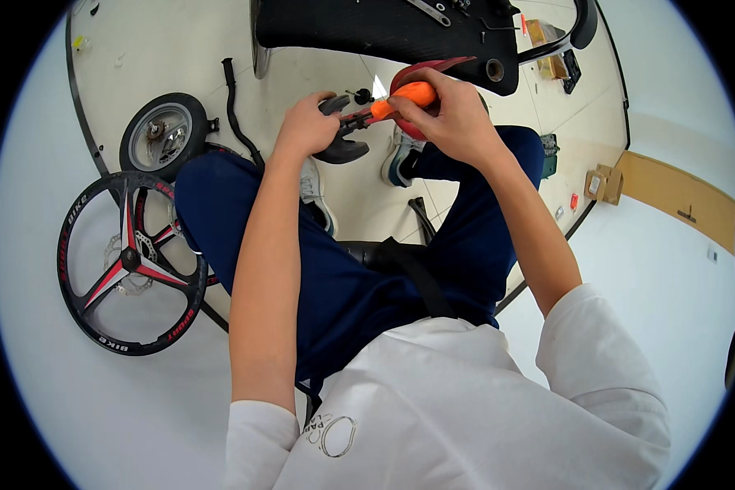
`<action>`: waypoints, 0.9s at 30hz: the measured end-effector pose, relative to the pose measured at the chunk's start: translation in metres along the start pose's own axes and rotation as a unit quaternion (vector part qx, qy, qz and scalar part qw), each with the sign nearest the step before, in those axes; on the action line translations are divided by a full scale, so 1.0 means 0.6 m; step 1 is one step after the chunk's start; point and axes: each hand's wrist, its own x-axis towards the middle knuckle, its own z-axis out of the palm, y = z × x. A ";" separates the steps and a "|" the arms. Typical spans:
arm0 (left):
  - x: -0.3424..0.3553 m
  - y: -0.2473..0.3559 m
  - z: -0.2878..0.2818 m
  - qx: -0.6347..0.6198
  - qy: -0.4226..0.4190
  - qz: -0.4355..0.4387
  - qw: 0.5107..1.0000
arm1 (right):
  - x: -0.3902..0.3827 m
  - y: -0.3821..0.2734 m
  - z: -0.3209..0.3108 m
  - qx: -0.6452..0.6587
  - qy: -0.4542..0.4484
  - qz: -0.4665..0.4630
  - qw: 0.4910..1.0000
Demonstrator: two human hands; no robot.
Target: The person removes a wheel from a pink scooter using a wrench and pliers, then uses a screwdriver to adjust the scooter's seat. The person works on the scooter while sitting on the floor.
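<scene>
My left hand (306, 126) is closed around a black, fork-shaped part (342, 150) in front of my knees. In my right hand (457, 114) is an orange-handled screwdriver (415, 95), its dark shaft slanting left toward the black part. I cannot tell exactly where its tip rests. Behind and beneath my right fingers shows a red curved part (403, 78), which appears joined to the black part; my hand covers much of it. A small black knob-like piece (363, 96) is just beyond the black part.
Ahead stands a chair with a black seat (343, 28), bearing a wrench (429, 11), a hex key (490, 31) and a short metal cylinder (494, 70). Three-spoke wheels (131, 260), a small tyred wheel (165, 135) and a bent black tube (235, 110) lie left. Cardboard boxes (603, 184) stand right.
</scene>
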 end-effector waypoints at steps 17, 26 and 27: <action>0.006 -0.002 0.001 -0.005 0.006 -0.001 1.000 | 0.008 0.001 -0.006 -0.017 -0.010 -0.013 1.000; 0.005 0.004 0.000 -0.011 -0.001 -0.011 1.000 | 0.004 0.014 -0.002 -0.003 0.014 -0.047 0.999; 0.004 0.005 0.000 -0.010 -0.001 -0.012 1.000 | 0.003 0.014 -0.002 -0.005 0.014 -0.046 0.999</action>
